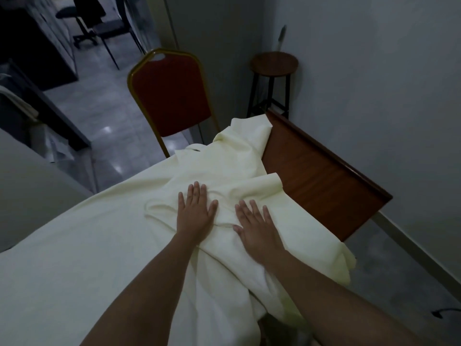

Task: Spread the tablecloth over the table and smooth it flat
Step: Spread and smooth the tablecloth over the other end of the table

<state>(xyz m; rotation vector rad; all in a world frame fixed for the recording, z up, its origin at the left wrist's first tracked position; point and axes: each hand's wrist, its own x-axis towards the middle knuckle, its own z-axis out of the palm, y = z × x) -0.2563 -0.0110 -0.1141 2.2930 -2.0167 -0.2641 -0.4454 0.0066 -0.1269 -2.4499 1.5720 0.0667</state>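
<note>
Cream tablecloth (99,245) bunched — left hand (195,212), right hand (254,226) flat on it

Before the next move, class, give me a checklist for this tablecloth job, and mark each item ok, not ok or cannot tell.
1. Both palms flat on the cloth: left hand and right hand ok.
2. Tablecloth covers the whole table: not ok, the far right wood is bare.
3. Cloth smooth: not ok, bunched in folds under and beyond the hands.
4. Left part lies flat: ok.
5. Red chair clear of the cloth: cannot tell.
</note>
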